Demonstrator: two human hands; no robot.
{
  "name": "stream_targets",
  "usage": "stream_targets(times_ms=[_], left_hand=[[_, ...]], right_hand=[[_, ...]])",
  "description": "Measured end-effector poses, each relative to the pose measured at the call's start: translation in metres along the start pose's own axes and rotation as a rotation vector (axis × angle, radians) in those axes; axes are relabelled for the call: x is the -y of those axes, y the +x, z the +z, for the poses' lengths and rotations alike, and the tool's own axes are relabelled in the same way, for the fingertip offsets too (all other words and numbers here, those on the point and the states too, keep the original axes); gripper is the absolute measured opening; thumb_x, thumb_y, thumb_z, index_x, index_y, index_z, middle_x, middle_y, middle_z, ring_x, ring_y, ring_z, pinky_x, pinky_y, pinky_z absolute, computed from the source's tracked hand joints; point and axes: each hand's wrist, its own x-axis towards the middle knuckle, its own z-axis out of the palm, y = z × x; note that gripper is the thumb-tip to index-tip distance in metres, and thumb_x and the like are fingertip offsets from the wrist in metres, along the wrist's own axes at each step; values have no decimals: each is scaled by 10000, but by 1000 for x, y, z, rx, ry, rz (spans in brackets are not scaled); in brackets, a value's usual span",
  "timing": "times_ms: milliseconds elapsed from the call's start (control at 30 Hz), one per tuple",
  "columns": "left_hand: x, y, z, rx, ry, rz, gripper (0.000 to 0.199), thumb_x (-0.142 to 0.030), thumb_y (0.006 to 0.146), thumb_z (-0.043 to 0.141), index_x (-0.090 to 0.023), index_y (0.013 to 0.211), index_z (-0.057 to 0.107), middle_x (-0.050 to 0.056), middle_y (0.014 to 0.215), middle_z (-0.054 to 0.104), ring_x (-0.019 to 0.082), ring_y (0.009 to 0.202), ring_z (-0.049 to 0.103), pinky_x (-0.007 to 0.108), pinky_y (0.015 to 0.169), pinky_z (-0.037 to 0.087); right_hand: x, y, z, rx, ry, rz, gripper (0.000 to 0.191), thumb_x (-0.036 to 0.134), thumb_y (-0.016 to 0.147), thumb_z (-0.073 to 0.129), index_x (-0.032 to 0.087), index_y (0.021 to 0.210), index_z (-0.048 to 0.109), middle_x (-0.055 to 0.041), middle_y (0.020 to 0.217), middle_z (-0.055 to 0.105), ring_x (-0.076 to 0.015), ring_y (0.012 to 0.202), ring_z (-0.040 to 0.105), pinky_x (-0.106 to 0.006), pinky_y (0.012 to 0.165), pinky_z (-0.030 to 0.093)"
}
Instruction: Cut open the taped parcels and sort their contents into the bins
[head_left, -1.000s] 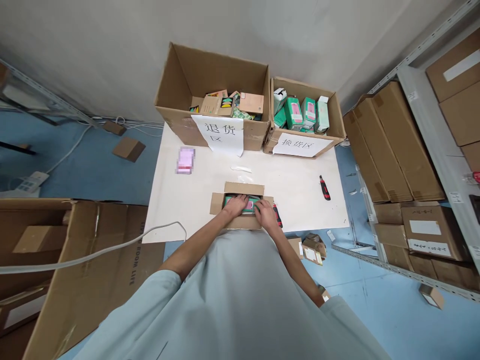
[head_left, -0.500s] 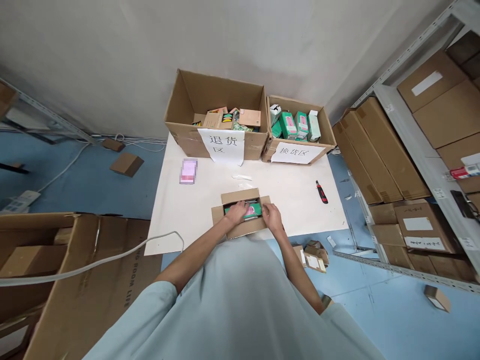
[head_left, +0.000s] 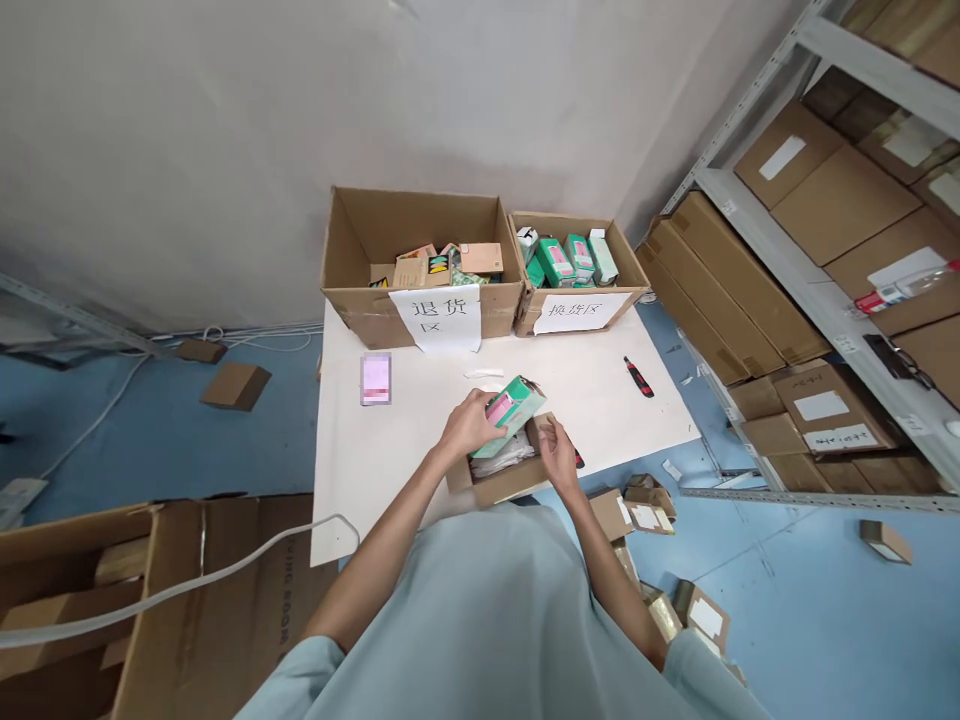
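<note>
Green box (head_left: 513, 408) lifted above open carton (head_left: 511, 484), tilted, within left hand (head_left: 471, 425).

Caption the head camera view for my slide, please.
Left hand lifts a green-and-pink box above an open carton; right hand at its flap.

The table (head_left: 412, 440) has a smooth, matt white top. The large bin (head_left: 360, 317) and the open shipping carton (head_left: 511, 484) are matt brown cardboard. The green carton (head_left: 510, 410) is smooth printed card. The shelving rack (head_left: 795, 262) looks like painted metal; the bottle (head_left: 911, 287) is glossy, clear plastic.
</note>
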Motion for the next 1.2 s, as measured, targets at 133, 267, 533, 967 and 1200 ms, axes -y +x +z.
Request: stream_targets(times_ms=[133,267,533,967,1200], left_hand=[[-2,14,6,-75,-449,-141,651,-337,744,929,-200,1347,726,111,1361,774,288,1130,791,397,976,653],[-24,15,31,-140,-634,-230,583,-365,788,928,-169,1288,704,139,1295,785,273,1065,795,403,925,662],[-53,36,41,-137,-710,-111,587,-571,905,852,-174,1316,717,136,1255,787,266,1102,790,409,984,662],[-144,142,56,-59,-657,64,759,-820,1034,506,-162,1220,837,101,1001,813,272,1025,762,383,978,600],[-169,150,81,-327,-476,96,670,-805,1005,566,-214,718,695,42,815,661,193,790,619,338,822,523]], right_hand=[[31,-19,15,99,134,46,1012,648,946,759,198,1767,373,-212,1493,719,-344,1278,777,-522,1090,641],[56,-24,19,5,-16,56,1240,559,810,909,196,1811,274,-220,1741,512,-400,1619,517,-573,1262,536],[58,-1,-27,77,463,51,866,499,864,830,273,1645,530,-114,1552,702,-311,1443,670,-502,1232,571],[-5,30,-153,620,857,357,726,483,740,1015,311,1388,736,-70,1355,808,-281,1195,772,-406,1026,633],[-48,57,-191,689,826,270,712,458,773,1015,301,1409,736,-56,1306,806,-253,1154,750,-371,1011,601]])
